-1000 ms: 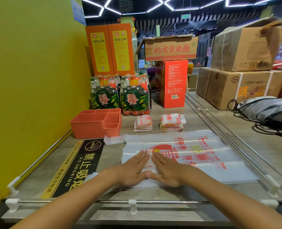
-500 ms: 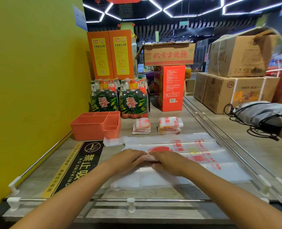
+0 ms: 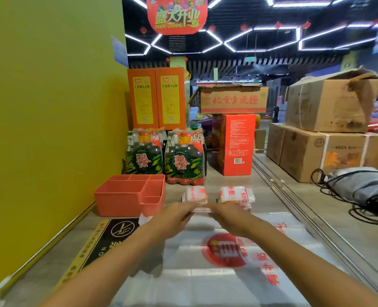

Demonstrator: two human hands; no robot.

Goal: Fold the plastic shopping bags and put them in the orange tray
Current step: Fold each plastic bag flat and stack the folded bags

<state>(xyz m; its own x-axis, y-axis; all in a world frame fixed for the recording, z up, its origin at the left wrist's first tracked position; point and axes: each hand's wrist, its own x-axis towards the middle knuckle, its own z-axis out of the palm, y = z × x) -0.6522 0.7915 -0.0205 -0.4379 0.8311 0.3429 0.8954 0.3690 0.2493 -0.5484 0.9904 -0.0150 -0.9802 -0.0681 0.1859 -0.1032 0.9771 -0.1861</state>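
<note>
A clear plastic shopping bag [image 3: 223, 260] with a red round logo lies spread on the counter. My left hand [image 3: 172, 220] and my right hand [image 3: 227, 217] pinch one edge of it [image 3: 202, 210] between them and hold it raised over the bag's far part. The orange tray [image 3: 126, 196], with several compartments, stands at the left against the yellow wall. Two small stacks of folded bags [image 3: 195, 193] [image 3: 236, 194] lie just beyond my hands.
Two packs of green bottles [image 3: 165, 156] and an orange-red carton [image 3: 236, 145] stand behind the tray. Cardboard boxes [image 3: 325, 149] and a grey bag with black cords [image 3: 360, 187] lie at the right past a metal rail [image 3: 294, 200]. A no-smoking sign [image 3: 108, 242] lies at the left.
My hands went from pressing flat on the bag's near edge to pinching it, lifting it and carrying it away from me. The camera tilted up.
</note>
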